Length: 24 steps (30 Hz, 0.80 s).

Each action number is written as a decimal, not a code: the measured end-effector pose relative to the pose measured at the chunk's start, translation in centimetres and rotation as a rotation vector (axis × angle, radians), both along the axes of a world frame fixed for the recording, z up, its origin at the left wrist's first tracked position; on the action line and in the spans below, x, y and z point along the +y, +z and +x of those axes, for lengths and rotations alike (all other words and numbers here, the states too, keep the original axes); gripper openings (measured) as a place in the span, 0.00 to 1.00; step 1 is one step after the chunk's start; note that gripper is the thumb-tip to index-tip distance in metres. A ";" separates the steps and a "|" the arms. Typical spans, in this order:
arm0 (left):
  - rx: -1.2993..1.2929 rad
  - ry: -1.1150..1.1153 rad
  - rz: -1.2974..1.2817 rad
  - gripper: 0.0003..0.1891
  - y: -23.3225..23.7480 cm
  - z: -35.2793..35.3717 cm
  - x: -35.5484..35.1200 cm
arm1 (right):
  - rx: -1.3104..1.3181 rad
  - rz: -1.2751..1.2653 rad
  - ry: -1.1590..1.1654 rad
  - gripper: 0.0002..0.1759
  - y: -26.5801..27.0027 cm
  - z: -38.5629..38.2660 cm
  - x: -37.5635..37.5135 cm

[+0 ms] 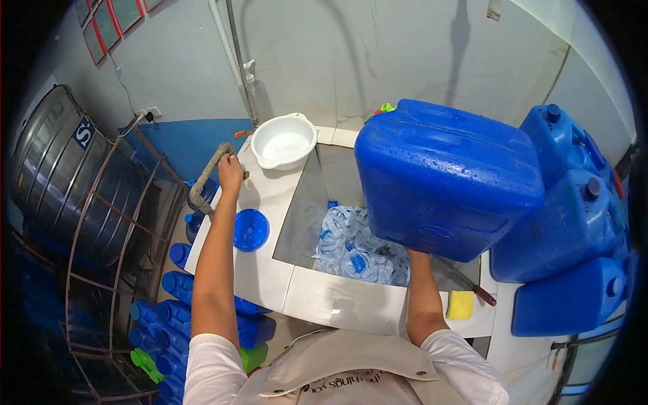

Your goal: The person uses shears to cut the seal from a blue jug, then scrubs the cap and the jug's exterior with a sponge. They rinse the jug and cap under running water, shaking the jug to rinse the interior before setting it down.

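My left hand (pixel 231 174) is closed around a thick, worn grey-brown hose (pixel 200 189) at the left edge of the counter. Over the sunken basin (pixel 297 233), a large wet blue jerrycan (pixel 449 179) is held up and tilted. Under its lower edge, my right hand (pixel 417 256) grips it, the fingers mostly hidden behind it. Below the jerrycan, the basin holds a heap of crumpled clear plastic bottles (pixel 347 246), a few with blue caps. Nearest my left hand stand a white plastic bowl (pixel 294 162) and a round blue lid or dish (pixel 251 229).
Several blue jerrycans (pixel 563 216) stand at the right. A yellow sponge (pixel 460 305) and a knife-like tool with a brown handle (pixel 483 295) lie on the counter's front edge. At left are a steel tank (pixel 67 196), a rusty metal frame (pixel 94 196) and several blue containers (pixel 172 324).
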<state>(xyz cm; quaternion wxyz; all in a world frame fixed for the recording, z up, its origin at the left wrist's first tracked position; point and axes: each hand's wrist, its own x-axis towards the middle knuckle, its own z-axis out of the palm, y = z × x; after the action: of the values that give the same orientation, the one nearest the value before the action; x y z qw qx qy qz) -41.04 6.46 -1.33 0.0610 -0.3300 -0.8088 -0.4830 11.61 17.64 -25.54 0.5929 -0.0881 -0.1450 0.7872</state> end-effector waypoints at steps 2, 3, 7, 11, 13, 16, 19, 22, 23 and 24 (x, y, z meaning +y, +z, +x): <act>0.014 -0.030 -0.038 0.20 0.6 0.8 -0.7 | 0.119 0.043 0.035 0.23 -0.4 -0.2 0.0; 0.024 -0.069 -0.075 0.19 0.4 0.8 -1.0 | 0.049 0.067 0.028 0.23 0.4 -0.2 -0.4; 0.164 -0.247 -0.297 0.19 -2.1 2.1 -2.1 | 0.278 0.225 0.155 0.23 1.6 -0.5 -0.8; 0.326 -0.283 -0.387 0.23 -5.1 4.4 -3.3 | 0.134 0.427 0.139 0.24 1.9 -0.4 -0.3; 0.202 -0.388 -0.564 0.33 -3.6 3.8 -3.7 | -0.786 0.492 -0.249 0.25 -0.5 0.6 1.4; 0.195 -0.466 -0.735 0.46 -0.7 4.9 -6.4 | -0.626 0.493 -0.169 0.27 -1.0 3.4 4.0; 0.290 -0.473 -1.030 0.56 -0.4 6.0 -9.0 | 0.084 0.496 0.130 0.29 -0.1 7.8 6.7; 0.317 -0.524 -1.112 0.63 -2.0 5.7 -10.8 | 0.018 0.430 0.022 0.28 2.5 12.5 6.8; 0.324 -0.547 -1.167 0.65 -2.2 5.2 -11.2 | -0.065 0.376 -0.075 0.28 4.2 13.7 6.4; 0.321 -0.548 -1.160 0.66 -2.8 4.8 -11.3 | -0.141 0.331 -0.156 0.27 5.8 14.8 5.9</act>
<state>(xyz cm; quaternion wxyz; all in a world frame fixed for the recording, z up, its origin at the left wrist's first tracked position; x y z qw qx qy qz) -36.21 -4.88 -4.11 -0.1323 -0.5711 -0.8053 0.0883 26.39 23.52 -19.76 0.6469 -0.0550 -0.3064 0.6961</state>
